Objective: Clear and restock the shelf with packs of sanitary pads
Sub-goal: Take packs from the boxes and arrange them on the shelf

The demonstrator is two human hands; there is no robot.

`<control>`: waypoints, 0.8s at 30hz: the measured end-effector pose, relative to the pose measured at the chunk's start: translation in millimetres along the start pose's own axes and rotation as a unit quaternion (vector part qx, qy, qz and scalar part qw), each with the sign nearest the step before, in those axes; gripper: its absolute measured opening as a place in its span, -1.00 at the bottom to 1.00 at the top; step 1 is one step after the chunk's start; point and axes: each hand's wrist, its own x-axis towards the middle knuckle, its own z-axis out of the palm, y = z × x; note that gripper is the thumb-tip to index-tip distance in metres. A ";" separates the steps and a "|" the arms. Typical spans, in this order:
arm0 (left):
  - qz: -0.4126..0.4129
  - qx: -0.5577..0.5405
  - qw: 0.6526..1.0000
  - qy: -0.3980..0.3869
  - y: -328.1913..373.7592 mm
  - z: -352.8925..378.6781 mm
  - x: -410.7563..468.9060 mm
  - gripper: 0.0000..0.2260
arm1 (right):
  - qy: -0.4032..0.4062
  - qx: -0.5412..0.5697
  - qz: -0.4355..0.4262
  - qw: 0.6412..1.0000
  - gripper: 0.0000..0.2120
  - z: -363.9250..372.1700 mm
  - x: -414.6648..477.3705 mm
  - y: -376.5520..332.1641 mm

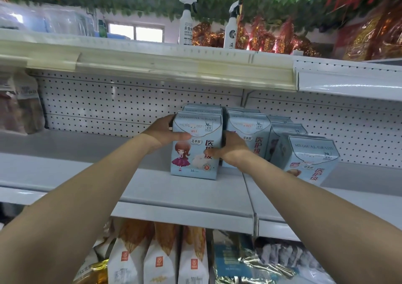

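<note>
- Front pack of sanitary pads point(193, 153): pale blue, upright on the middle shelf point(174, 190), with a rear pack point(203, 108) directly behind it.
- Left hand point(162, 132): wraps the pack's left side, thumb laid across the front.
- Right hand point(230, 151): clasps the pack's right edge, thumb on the front.
- Neighbouring packs point(248, 127): upright, just to the right; a leaning pack point(309, 157) further right.
- Spray bottles point(186, 20): two, on the top shelf point(152, 66).

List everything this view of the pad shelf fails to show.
Head view: the front pack, gripped by the left hand and right hand, hides the packs behind it; their count is unknown.
Right hand's fingers: hidden behind that pack.
The price sticker: print too blurred to read.
The bags at left: blurred, cut off by the frame edge.
</note>
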 end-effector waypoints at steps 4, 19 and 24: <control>-0.010 0.026 1.000 0.005 2.9 2.9 -1.5 -0.46 | 0.012 -0.007 0.015 1.000 -0.38 4.5 0.7 -1.5; 0.108 0.118 0.968 0.191 100.8 73.6 -27.9 -0.21 | 0.091 -0.040 -0.101 0.990 -0.55 -89.7 -53.5 -16.4; 0.119 0.088 0.985 0.084 128.9 133.0 -42.6 -0.34 | 0.104 -0.107 -0.105 0.983 -0.64 -159.8 -77.6 4.2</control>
